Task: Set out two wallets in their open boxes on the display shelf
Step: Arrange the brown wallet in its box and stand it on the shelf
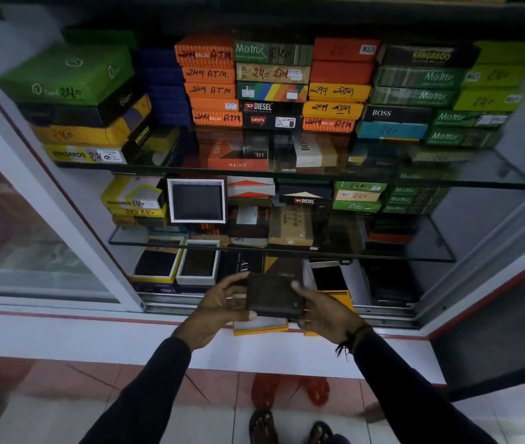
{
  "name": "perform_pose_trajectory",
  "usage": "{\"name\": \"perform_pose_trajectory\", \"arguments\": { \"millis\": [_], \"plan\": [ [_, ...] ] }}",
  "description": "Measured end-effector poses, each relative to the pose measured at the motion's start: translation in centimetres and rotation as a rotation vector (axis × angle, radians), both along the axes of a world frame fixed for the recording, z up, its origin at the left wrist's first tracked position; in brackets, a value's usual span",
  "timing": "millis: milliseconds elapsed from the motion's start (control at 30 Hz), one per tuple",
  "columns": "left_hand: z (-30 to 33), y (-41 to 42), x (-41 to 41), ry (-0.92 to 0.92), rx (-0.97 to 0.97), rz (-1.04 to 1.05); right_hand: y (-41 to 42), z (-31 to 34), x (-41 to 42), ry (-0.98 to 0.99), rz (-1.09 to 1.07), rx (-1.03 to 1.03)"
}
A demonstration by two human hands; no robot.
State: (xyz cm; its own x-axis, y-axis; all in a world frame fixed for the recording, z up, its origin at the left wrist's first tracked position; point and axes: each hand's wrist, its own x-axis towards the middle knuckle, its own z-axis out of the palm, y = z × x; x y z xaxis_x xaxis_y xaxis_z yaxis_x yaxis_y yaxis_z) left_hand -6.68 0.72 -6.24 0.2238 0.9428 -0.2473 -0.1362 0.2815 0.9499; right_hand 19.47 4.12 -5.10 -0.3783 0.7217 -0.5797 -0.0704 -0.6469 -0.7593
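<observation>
A dark brown wallet (274, 296) is held level in front of the cabinet's bottom shelf, gripped by my left hand (219, 307) on its left edge and my right hand (325, 310) on its right edge. Directly under it lies a yellow box base with a pale lining (259, 326) on the cabinet's sill. A yellow box (330, 278) with a dark inside leans just right of the wallet. Two open boxes holding dark wallets, one yellow-rimmed (157, 262) and one white-rimmed (198, 262), stand at the left of the bottom shelf. Another open white box (197, 200) stands upright on the middle shelf.
Glass shelves (414, 179) carry stacks of closed coloured wallet boxes (270, 88). A sliding glass door (30, 238) is pushed to the left, its track (190, 304) along the sill. My sandalled feet (264, 426) stand on the tiled floor below.
</observation>
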Motion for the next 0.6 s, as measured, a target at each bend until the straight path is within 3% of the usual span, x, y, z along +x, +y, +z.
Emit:
{"name": "perform_pose_trajectory", "arguments": {
  "millis": [133, 200, 333, 400, 500, 600],
  "plan": [
    [0.0, 0.2, 0.7, 0.056, 0.037, 0.065, 0.0, 0.5, -0.3, -0.194, 0.006, 0.241],
    [0.1, 0.2, 2.0, 0.203, 0.115, 0.240, -0.1, 0.5, -0.6, -0.368, -0.045, 0.523],
    [-0.2, -0.8, 3.9, 0.656, 0.567, 0.358, -0.8, -0.4, -0.4, -1.075, -0.002, 1.302],
    [-1.2, -1.4, 3.8, 0.794, 0.761, 0.344, -1.0, -0.8, 0.0, -1.192, -0.027, 1.512],
    [-2.1, -1.8, 3.4, 0.862, 0.778, 0.324, -1.4, -1.1, 0.3, -1.160, -0.034, 1.504],
    [-1.5, -1.4, 3.1, 0.654, 0.452, 0.336, -1.2, -0.3, -0.5, -0.880, -0.078, 1.023]
  ]
}}
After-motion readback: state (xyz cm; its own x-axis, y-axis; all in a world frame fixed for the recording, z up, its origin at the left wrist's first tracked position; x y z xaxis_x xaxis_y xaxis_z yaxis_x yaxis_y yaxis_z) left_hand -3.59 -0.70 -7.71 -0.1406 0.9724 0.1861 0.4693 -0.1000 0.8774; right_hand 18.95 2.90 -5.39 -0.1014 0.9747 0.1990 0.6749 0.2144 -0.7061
